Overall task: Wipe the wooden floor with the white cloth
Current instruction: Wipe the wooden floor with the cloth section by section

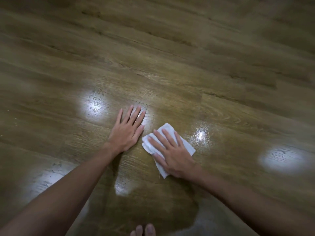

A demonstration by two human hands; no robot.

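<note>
Head view: my right hand (172, 154) presses flat, fingers straight, on the cloth (167, 129); just left of the cloth, my left hand (127, 132) lies spread on the floor (170, 65).

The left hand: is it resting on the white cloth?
No, the left hand lies flat on the bare floor; the cloth is under the right hand.
</note>
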